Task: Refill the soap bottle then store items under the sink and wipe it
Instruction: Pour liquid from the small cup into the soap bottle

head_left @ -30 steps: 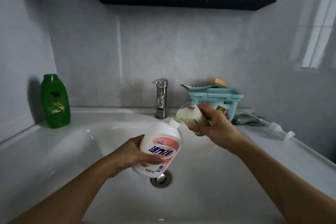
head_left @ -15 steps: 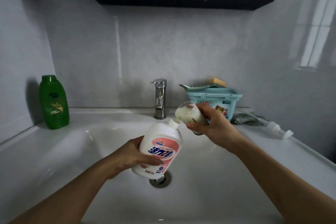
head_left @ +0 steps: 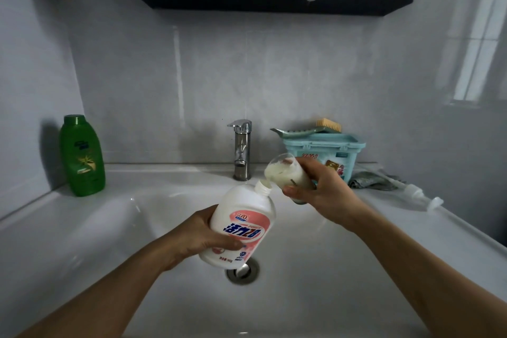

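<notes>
Tilting clear bottle [head_left: 285, 174] clasped in right grip [head_left: 326, 196]; left grip [head_left: 199, 239] clasps white 活力28 bottle [head_left: 244, 214].

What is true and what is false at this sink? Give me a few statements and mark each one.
1. The left hand grips a white bottle with a pink label. True.
2. The green bottle lies on its side in the basin. False: it stands upright on the counter, at the left corner.
3. The right hand holds a small clear bottle with creamy liquid inside. True.
4. Water runs from the tap. False: no water shows.
5. The teal basket stands left of the tap. False: it stands to its right.
</notes>
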Action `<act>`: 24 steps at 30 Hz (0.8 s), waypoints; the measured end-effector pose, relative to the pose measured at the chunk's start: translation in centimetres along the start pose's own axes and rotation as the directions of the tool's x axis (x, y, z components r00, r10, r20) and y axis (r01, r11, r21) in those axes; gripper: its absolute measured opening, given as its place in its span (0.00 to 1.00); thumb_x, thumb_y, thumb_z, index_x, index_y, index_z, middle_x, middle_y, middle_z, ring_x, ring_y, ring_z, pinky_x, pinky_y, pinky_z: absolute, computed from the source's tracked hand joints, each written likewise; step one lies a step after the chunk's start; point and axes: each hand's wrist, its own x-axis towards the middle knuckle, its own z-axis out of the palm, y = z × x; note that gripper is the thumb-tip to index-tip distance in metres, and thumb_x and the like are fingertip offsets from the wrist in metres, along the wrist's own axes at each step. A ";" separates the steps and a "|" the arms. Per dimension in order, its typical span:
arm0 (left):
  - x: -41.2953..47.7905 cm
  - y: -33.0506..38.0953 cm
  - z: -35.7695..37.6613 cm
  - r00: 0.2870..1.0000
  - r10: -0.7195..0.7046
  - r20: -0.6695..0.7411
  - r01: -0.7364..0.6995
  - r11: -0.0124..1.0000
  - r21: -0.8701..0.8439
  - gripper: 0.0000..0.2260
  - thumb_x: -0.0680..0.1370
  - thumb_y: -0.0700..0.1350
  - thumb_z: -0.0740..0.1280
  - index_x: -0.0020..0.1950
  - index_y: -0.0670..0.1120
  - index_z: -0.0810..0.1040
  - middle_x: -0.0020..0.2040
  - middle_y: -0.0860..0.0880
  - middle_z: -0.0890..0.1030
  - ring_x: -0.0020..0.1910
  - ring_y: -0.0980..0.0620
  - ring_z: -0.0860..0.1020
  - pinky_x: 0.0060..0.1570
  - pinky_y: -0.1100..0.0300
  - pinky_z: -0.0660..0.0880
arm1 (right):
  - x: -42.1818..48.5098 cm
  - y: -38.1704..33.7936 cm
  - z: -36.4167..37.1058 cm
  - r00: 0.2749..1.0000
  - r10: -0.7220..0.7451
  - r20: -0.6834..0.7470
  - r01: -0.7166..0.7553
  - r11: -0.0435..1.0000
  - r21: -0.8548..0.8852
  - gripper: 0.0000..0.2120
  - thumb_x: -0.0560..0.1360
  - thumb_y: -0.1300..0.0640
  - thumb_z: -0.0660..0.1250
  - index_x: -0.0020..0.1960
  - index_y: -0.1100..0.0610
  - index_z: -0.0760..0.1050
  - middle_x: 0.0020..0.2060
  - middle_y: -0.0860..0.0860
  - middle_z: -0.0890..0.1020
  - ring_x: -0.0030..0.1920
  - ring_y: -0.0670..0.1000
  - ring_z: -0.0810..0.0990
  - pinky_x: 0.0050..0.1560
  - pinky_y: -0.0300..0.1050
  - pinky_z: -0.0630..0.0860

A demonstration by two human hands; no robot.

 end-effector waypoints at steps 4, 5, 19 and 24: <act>0.0 0.1 0.0 1.000 0.002 0.019 -0.003 1.000 0.004 0.21 0.64 0.39 0.79 0.55 0.50 0.80 0.48 0.52 0.86 0.50 0.51 0.83 0.53 0.52 0.80 | -0.1 -0.2 0.0 1.000 -0.007 0.002 0.007 1.000 0.001 0.21 0.70 0.62 0.72 0.60 0.53 0.71 0.46 0.45 0.77 0.45 0.46 0.77 0.41 0.39 0.81; 0.0 0.0 0.0 1.000 0.001 0.023 -0.001 1.000 0.005 0.21 0.64 0.39 0.79 0.55 0.51 0.80 0.47 0.52 0.86 0.49 0.51 0.83 0.53 0.53 0.80 | -0.2 -0.3 0.0 1.000 -0.008 0.001 0.008 1.000 0.004 0.20 0.70 0.62 0.72 0.60 0.52 0.71 0.46 0.45 0.77 0.45 0.46 0.78 0.41 0.39 0.81; 0.0 0.0 0.1 0.998 -0.004 0.056 0.004 1.000 -0.008 0.22 0.65 0.40 0.79 0.56 0.50 0.80 0.48 0.52 0.86 0.48 0.54 0.83 0.46 0.60 0.79 | -0.2 -0.4 0.0 1.000 -0.002 -0.003 0.002 1.000 0.006 0.20 0.70 0.62 0.72 0.59 0.52 0.71 0.46 0.46 0.77 0.45 0.47 0.78 0.42 0.40 0.81; -0.1 -0.1 0.1 0.998 -0.005 0.064 0.006 1.000 -0.021 0.22 0.65 0.40 0.79 0.56 0.50 0.79 0.49 0.52 0.86 0.49 0.53 0.83 0.49 0.57 0.80 | -0.2 -0.4 0.0 1.000 -0.007 -0.003 0.007 1.000 0.013 0.21 0.70 0.62 0.72 0.60 0.53 0.71 0.45 0.45 0.77 0.43 0.46 0.77 0.43 0.41 0.80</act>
